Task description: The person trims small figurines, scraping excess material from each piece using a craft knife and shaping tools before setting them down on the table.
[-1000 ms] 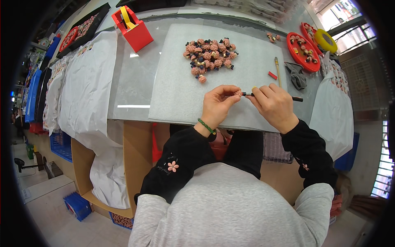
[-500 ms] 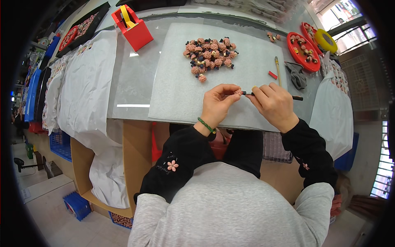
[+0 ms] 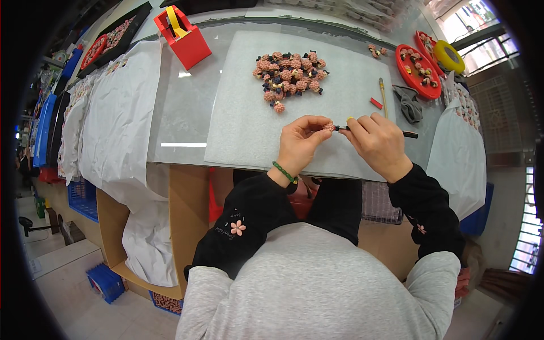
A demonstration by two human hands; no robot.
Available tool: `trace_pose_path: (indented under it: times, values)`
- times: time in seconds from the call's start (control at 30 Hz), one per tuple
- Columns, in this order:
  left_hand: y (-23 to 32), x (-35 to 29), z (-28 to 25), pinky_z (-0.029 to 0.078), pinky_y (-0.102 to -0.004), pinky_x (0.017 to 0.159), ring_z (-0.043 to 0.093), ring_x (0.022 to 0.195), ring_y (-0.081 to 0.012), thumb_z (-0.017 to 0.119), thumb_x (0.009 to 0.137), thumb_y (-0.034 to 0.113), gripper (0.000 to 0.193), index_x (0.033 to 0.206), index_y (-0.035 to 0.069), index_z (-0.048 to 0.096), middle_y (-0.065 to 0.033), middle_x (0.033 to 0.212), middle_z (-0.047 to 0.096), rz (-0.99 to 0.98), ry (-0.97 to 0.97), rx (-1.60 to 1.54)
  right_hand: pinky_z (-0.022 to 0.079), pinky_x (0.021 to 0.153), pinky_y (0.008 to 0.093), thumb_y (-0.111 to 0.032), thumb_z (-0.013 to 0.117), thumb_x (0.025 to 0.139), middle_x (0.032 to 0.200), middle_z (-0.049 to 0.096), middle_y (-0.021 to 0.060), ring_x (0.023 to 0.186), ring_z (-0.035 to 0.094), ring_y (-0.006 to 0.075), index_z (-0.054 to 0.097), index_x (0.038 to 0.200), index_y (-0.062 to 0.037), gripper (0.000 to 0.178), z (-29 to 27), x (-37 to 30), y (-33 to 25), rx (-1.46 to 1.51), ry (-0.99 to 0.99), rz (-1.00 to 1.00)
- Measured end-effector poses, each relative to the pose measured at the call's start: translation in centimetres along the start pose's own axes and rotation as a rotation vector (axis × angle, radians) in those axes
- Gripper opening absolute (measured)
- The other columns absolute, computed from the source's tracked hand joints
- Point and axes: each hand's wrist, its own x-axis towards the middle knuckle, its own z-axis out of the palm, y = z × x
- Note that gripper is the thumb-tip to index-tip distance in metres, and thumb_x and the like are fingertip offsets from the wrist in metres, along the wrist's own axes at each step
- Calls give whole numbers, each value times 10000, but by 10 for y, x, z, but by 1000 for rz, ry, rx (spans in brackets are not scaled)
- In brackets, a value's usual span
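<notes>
My left hand [image 3: 300, 141] pinches a small pink, bumpy figurine [image 3: 328, 127] between thumb and fingers. Closed round a thin black-handled paintbrush [image 3: 409, 135], my right hand [image 3: 378, 141] holds its tip against or very close to the figurine; actual contact is too small to make out. Both hands are over the near part of a white foam sheet [image 3: 238, 113]. Beyond them, a cluster of similar pink figurines [image 3: 290, 73] with dark blue and cream parts lies on the sheet.
Right of the sheet's middle lie a red piece [image 3: 375, 103], a pencil-like stick [image 3: 383, 93] and a grey cloth [image 3: 409, 105]. A red tray [image 3: 401, 71] holds more figurines. At the far left stands a red tape dispenser [image 3: 195, 50]. White plastic sheeting [image 3: 119, 96] hangs over the left edge.
The paintbrush tip and my right fingers have shifted very slightly at the figurine. Otherwise both hands keep their place and grip.
</notes>
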Motion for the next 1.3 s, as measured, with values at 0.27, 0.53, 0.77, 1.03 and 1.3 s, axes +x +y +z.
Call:
trace_pose_path:
  times: [0.27, 0.53, 0.77, 1.03, 1.3]
  values:
    - [2, 0, 1, 460, -221, 754, 567, 835, -117, 578, 754, -43, 202, 956, -45, 563, -91, 915, 605, -25, 3, 5, 387, 457, 261, -196, 696, 637, 604, 487, -1, 540, 484, 142, 576, 769, -70, 219, -1, -1, 0, 21, 16, -9]
    - [1, 0, 0, 458, -224, 767, 566, 840, -120, 580, 756, -38, 201, 956, -43, 562, -90, 922, 603, -9, -8, 9, 386, 448, 270, -204, 694, 653, 585, 483, 6, 523, 486, 150, 580, 769, -68, 212, -2, -1, -3, 37, 20, 48]
    - [-2, 0, 0, 466, -219, 741, 566, 812, -112, 577, 739, -67, 205, 939, -27, 579, -72, 898, 601, 26, -4, -28, 388, 447, 278, -232, 682, 671, 580, 482, 5, 518, 491, 155, 578, 754, -89, 195, -4, 1, 1, 86, -28, 66]
    - [-1, 0, 0, 463, -221, 744, 563, 820, -111, 568, 730, -82, 221, 943, -22, 585, -67, 907, 599, 7, -8, -34, 386, 445, 298, -260, 666, 688, 558, 480, 17, 519, 502, 178, 577, 720, -97, 188, -4, 3, 3, 135, -81, 115]
    - [0, 0, 0, 461, -220, 749, 561, 825, -109, 561, 728, -90, 229, 946, -23, 583, -66, 914, 600, 6, -19, -22, 383, 437, 308, -279, 665, 690, 561, 499, 22, 513, 509, 191, 587, 711, -95, 200, -5, 3, 3, 176, -111, 156]
